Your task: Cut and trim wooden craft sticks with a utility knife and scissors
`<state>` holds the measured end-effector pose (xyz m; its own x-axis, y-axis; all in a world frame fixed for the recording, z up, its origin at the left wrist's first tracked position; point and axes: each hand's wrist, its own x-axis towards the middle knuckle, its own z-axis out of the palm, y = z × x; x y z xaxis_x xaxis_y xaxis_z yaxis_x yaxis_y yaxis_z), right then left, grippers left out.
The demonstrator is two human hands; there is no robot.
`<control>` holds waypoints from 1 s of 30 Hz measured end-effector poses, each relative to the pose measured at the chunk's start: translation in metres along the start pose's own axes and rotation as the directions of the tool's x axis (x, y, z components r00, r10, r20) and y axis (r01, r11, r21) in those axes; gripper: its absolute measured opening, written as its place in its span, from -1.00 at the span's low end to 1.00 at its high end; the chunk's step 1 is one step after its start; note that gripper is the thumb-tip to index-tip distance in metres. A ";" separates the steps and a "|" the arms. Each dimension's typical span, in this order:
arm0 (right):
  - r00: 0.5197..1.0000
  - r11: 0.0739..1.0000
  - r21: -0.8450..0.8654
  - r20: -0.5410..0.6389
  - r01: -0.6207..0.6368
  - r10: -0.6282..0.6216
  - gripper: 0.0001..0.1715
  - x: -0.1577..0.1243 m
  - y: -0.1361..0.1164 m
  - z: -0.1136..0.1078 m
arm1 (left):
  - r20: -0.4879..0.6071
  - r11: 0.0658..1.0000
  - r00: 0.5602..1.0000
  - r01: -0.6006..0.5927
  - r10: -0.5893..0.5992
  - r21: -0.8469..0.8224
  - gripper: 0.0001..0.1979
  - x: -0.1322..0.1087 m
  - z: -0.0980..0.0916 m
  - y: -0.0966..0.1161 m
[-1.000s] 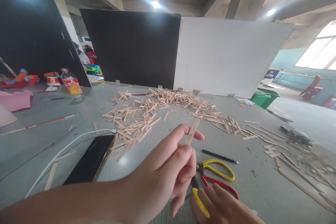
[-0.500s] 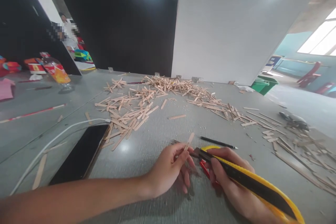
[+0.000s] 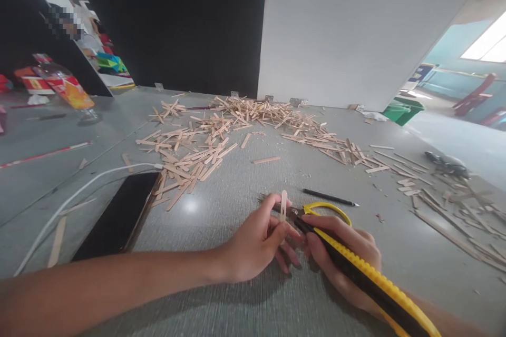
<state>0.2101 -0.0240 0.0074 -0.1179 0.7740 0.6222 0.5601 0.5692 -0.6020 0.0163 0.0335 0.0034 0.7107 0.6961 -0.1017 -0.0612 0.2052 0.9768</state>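
Note:
My left hand (image 3: 259, 239) pinches a short wooden craft stick (image 3: 283, 205) and holds it upright just above the grey table. My right hand (image 3: 340, 258) is wrapped round a yellow-and-black utility knife (image 3: 367, 279), whose tip points at the base of the stick. Yellow-and-red scissors (image 3: 328, 208) lie on the table just behind both hands, partly hidden by them. A black pencil (image 3: 330, 198) lies a little beyond the scissors.
A large scatter of wooden sticks (image 3: 221, 137) covers the middle and far table. A dark phone (image 3: 118, 216) with a white cable (image 3: 79, 195) lies at left. A plastic bottle (image 3: 65, 87) stands far left. Stick offcuts (image 3: 446, 205) litter the right side. Black and white boards stand behind.
Both hands came down to the table. My right hand took up the utility knife and brought its tip to the stick, which my left hand turned upright.

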 end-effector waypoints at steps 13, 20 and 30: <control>0.999 0.999 0.036 0.006 -0.034 0.034 -0.79 0.000 0.005 0.002 | 0.028 0.999 1.000 0.002 -0.004 0.043 -0.66 -0.002 0.000 0.003; 0.999 0.999 0.021 0.001 -0.033 0.033 -0.85 0.002 0.004 0.003 | 0.031 0.998 0.999 0.008 -0.009 0.058 -0.65 -0.002 0.000 0.003; 0.998 0.999 -0.014 -0.049 0.044 -0.044 -0.85 0.006 -0.001 0.006 | -0.011 0.990 0.999 -0.043 0.045 0.134 -0.59 -0.003 0.004 -0.001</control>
<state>0.2039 -0.0177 0.0089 -0.1020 0.7334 0.6721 0.5660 0.5984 -0.5670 0.0166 0.0286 0.0030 0.6998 0.7119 -0.0594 0.0026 0.0807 0.9967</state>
